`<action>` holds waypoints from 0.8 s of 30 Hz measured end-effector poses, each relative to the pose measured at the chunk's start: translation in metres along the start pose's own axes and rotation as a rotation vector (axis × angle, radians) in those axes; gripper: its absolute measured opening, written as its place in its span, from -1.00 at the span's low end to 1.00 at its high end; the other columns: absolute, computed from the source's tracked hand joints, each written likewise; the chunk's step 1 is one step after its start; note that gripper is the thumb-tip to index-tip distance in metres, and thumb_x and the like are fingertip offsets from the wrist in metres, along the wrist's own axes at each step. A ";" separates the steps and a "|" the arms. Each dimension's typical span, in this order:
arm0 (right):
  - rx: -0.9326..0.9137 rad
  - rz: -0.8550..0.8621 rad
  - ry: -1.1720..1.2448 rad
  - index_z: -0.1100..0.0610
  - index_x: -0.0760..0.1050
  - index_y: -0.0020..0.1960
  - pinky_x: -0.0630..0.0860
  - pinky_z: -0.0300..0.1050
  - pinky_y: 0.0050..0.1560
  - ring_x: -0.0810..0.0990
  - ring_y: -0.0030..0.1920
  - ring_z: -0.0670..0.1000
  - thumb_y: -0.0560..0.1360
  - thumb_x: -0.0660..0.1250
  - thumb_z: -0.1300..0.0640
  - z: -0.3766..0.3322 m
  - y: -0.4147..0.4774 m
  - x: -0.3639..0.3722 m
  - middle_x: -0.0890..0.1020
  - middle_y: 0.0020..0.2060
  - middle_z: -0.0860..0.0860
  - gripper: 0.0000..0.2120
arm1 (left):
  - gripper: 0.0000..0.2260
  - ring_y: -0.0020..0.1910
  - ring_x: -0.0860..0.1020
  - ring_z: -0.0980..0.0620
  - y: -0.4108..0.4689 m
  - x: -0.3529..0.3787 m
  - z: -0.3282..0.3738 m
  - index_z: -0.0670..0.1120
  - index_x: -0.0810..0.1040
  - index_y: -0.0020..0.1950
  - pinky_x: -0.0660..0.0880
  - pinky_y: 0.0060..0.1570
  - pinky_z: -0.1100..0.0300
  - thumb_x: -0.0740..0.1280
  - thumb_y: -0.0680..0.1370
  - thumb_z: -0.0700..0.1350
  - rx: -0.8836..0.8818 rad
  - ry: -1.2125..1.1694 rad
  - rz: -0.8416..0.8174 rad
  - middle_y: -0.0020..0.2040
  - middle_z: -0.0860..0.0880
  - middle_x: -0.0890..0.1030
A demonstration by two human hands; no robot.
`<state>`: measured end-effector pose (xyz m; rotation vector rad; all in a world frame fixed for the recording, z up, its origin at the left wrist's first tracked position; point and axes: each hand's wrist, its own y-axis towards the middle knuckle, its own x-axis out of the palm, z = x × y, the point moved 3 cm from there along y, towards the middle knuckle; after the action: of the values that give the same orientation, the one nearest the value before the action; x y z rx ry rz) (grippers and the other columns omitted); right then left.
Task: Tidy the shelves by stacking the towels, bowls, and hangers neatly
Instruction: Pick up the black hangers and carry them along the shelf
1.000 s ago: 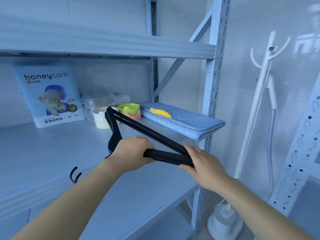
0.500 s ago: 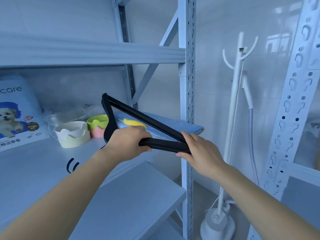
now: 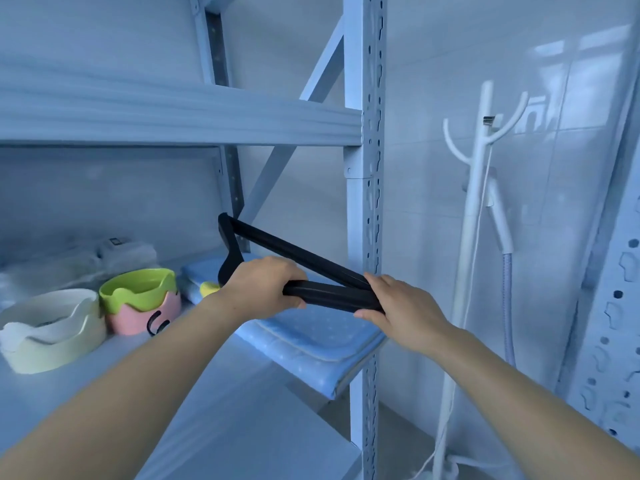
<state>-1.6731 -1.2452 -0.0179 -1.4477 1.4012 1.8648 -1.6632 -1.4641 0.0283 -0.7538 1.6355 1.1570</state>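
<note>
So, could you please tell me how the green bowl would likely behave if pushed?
The green bowl looks rigid and probably light, like thin plastic. It sits nested in the pink bowl, so a push would likely shift both, or tip it out.

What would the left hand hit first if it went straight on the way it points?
Probably the shelf's front upright. The left hand, gripping the black hangers, points up and to the right, and that post stands next in that line. Depth is unclear from this one view, so it might pass in front of it.
</note>
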 end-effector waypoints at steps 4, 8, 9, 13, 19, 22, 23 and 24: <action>0.010 -0.054 0.006 0.08 0.23 0.33 0.46 -0.06 -0.09 0.49 0.02 0.06 0.53 0.12 -0.23 0.014 0.023 0.024 0.48 0.07 0.01 -0.49 | -0.87 -0.13 0.45 0.10 0.026 0.029 -0.012 0.09 0.49 -0.14 0.29 -0.31 0.20 0.35 0.46 0.12 -0.006 -0.019 -0.017 -0.22 0.14 0.43; -0.005 -0.090 0.110 0.05 0.22 0.37 0.48 -0.03 0.01 0.49 0.11 0.05 0.53 0.15 -0.20 0.019 0.034 0.046 0.45 0.17 0.00 -0.49 | -0.88 -0.13 0.43 0.12 0.035 0.053 -0.024 0.10 0.49 -0.12 0.29 -0.28 0.19 0.36 0.46 0.10 -0.042 -0.046 -0.070 -0.19 0.15 0.44; -0.025 -0.084 0.136 0.02 0.20 0.40 0.48 -0.04 0.03 0.47 0.15 0.03 0.53 0.16 -0.19 0.019 0.036 0.050 0.43 0.21 -0.03 -0.48 | -0.88 -0.13 0.42 0.12 0.035 0.057 -0.026 0.09 0.50 -0.11 0.29 -0.27 0.18 0.36 0.46 0.10 -0.053 -0.058 -0.078 -0.17 0.15 0.46; -0.110 -0.038 0.201 -0.12 0.19 0.42 0.43 -0.14 -0.04 0.46 0.16 -0.05 0.50 0.17 -0.23 0.022 0.043 0.059 0.38 0.25 -0.13 -0.47 | -0.85 -0.13 0.43 0.13 0.036 0.062 -0.032 0.08 0.51 -0.06 0.33 -0.27 0.19 0.36 0.46 0.11 -0.079 -0.086 -0.100 -0.14 0.14 0.50; -0.182 -0.052 0.311 -0.15 0.42 0.21 0.46 -0.15 -0.10 0.51 0.04 -0.09 0.46 0.17 -0.27 0.026 0.056 0.061 0.41 0.13 -0.17 -0.61 | -0.78 -0.14 0.42 0.18 0.037 0.063 -0.013 0.12 0.52 0.06 0.41 -0.15 0.17 0.29 0.50 0.18 -0.074 -0.197 -0.085 -0.16 0.20 0.47; -0.208 -0.079 0.340 -0.13 0.44 0.18 0.46 -0.15 -0.13 0.51 0.00 -0.08 0.48 0.18 -0.25 0.030 0.065 0.062 0.41 0.12 -0.16 -0.65 | -0.84 -0.17 0.45 0.11 0.043 0.061 -0.012 0.04 0.54 -0.01 0.46 -0.12 0.06 0.31 0.52 0.09 -0.118 -0.205 -0.126 -0.19 0.12 0.51; -0.213 -0.088 0.342 -0.12 0.44 0.18 0.45 -0.16 -0.12 0.50 0.02 -0.08 0.48 0.19 -0.24 0.031 0.068 0.062 0.40 0.14 -0.16 -0.65 | -0.85 -0.19 0.47 0.09 0.045 0.060 -0.012 0.02 0.55 -0.03 0.46 -0.12 0.03 0.32 0.51 0.07 -0.139 -0.216 -0.133 -0.19 0.08 0.53; -0.218 -0.099 0.338 -0.12 0.44 0.19 0.45 -0.15 -0.11 0.50 0.04 -0.07 0.48 0.19 -0.23 0.031 0.070 0.063 0.38 0.18 -0.16 -0.65 | -0.86 -0.20 0.48 0.09 0.046 0.060 -0.013 0.02 0.55 -0.03 0.46 -0.12 0.03 0.34 0.50 0.05 -0.156 -0.227 -0.136 -0.20 0.05 0.55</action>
<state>-1.7670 -1.2635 -0.0425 -1.9782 1.2675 1.8173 -1.7283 -1.4577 -0.0111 -0.7890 1.2978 1.2342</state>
